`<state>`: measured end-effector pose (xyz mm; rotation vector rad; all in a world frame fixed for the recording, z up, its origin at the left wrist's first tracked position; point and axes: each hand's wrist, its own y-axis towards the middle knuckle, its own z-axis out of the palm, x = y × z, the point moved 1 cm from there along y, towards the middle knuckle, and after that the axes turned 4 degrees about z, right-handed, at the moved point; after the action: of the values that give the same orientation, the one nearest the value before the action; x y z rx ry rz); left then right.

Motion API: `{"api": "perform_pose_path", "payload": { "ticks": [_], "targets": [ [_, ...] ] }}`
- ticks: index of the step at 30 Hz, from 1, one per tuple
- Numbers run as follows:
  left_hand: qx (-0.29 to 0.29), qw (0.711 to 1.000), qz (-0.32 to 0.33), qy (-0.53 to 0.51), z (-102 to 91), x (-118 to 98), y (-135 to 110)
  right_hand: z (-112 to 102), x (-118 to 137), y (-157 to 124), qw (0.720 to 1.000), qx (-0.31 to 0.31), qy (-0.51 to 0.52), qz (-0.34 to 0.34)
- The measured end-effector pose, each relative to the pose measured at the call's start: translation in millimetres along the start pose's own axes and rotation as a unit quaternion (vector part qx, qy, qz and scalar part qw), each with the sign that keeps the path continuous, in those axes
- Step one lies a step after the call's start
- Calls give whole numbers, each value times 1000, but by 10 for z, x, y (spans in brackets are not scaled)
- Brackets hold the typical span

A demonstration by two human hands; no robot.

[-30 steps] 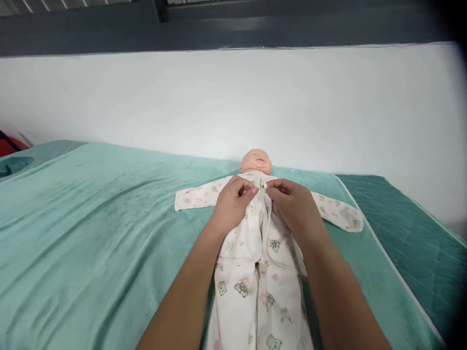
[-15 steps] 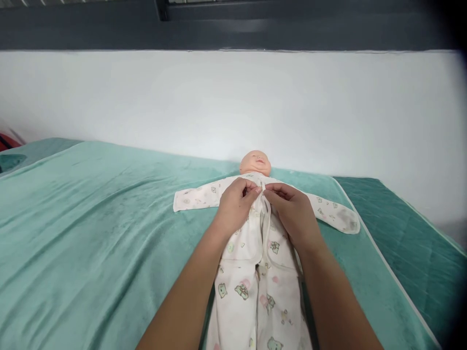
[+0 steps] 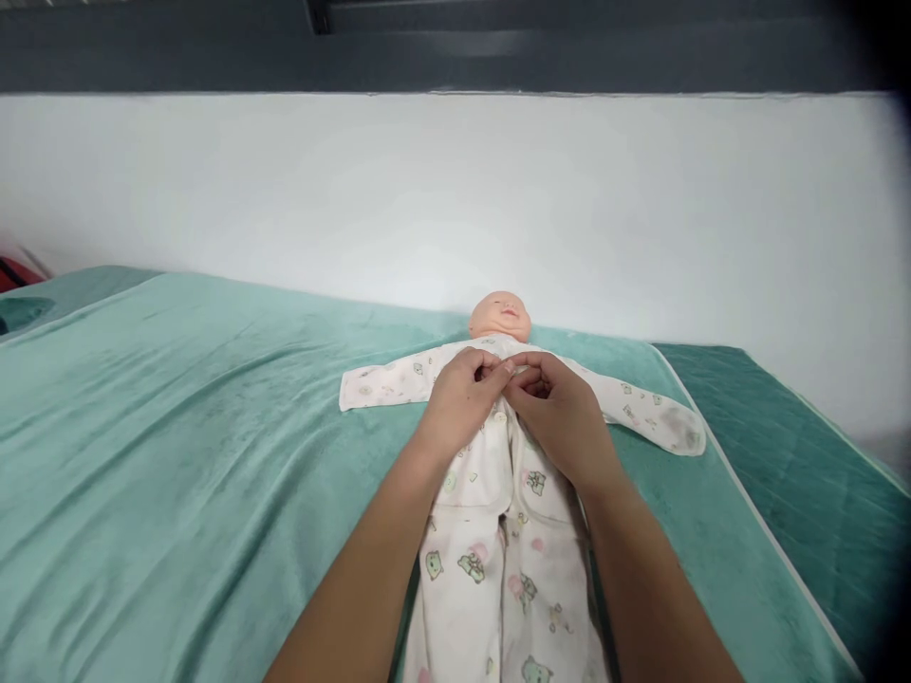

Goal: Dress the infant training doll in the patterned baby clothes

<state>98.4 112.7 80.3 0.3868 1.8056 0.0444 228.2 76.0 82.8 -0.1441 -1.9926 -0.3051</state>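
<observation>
A baby doll (image 3: 500, 318) lies on its back, its head toward the wall. It wears a white baby jacket (image 3: 474, 465) printed with small green bears, and matching trousers (image 3: 462, 588). My left hand (image 3: 466, 394) pinches one front edge of the jacket just below the neck. From the other side my right hand (image 3: 555, 403) pinches the opposite edge, and the fingertips of both hands meet over the chest. A small round button (image 3: 500, 416) shows just below them. What lies between the fingertips is hidden. Both sleeves stretch out sideways.
A light green blanket (image 3: 213, 427) with folds covers the bed under the doll. Darker green bedding (image 3: 783, 436) shows at the right. Behind the doll rises a white wall (image 3: 356, 199) with a dark frame (image 3: 498, 47) above. Something red (image 3: 15, 275) sits at the far left edge.
My right hand has moved slightly left, so its fingertips now meet those of my left hand. The jacket's front edges have come together at the chest. The doll has stayed in place.
</observation>
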Motion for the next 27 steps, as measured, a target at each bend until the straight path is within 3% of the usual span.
{"api": "perform_pose_path", "payload": {
  "ticks": [5,9,13,16,21,27],
  "targets": [
    [-32,999,2,-22,-19,45,5,26,-19,-54,998,-8,-48,-33],
    [-19,999,3,-35,-141,32,-68,26,-84,-149,999,-33,-3,-43],
    [24,1000,5,-11,-270,-6,-165,0,-124,-246,998,-46,21,-39],
    [80,997,19,12,-311,-41,-201,-27,-86,-302,996,-50,-47,-54],
    [145,986,58,63,-336,-84,-201,-94,4,-394,970,7,-238,-47],
    [171,978,82,92,-320,-99,-206,-219,30,-438,969,67,-238,-12]
  ]
}}
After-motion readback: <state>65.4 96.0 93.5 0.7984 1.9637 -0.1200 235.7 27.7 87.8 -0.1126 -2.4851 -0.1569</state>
